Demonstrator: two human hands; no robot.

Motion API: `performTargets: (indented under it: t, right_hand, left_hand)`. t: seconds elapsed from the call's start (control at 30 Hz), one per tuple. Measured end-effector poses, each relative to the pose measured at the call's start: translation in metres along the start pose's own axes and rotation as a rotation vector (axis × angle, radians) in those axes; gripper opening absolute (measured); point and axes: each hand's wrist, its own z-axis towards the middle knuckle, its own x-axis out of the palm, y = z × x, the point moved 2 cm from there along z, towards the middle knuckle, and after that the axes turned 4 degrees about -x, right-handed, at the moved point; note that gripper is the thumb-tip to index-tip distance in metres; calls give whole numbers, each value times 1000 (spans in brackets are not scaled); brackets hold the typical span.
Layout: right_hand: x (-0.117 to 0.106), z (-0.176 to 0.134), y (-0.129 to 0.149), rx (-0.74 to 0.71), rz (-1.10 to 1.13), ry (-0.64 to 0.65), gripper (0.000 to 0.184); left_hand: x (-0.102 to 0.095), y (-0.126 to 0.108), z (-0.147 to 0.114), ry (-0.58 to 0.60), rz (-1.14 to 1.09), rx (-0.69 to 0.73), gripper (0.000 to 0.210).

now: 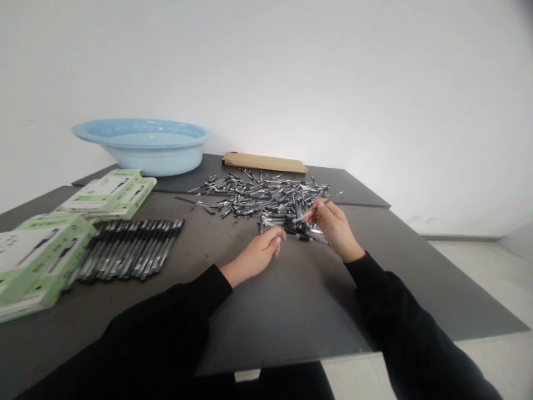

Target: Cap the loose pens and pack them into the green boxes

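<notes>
Pinched between the fingers of my right hand [333, 228] is a slim pen [334, 196], tilted with its far end up to the right. My left hand [259, 254] is closed at the near edge of the pile, thumb against fingers; a thin pale piece shows by its fingertips, but I cannot make out whether it is gripped. Behind both hands spreads a loose pile of pens and pen parts [270, 194], black, grey and clear. To the left, a neat row of black-gripped pens [131, 247] lies side by side on the dark table [283, 316].
Green-and-white pen boxes lie at the left, a nearer stack [39, 255] and a farther one [110, 191]. A light blue basin [158, 158] stands at the back left. Behind the pile, a flat brown cardboard piece [266, 162] rests close to the white wall [316, 78].
</notes>
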Motion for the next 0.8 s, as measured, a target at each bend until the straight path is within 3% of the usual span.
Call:
performTargets:
  t: [0.8]
  right_hand:
    - [1,-3,-7,-18,44,-67,30]
  left_hand:
    - [-1,3,-2,4,-38,-33,24]
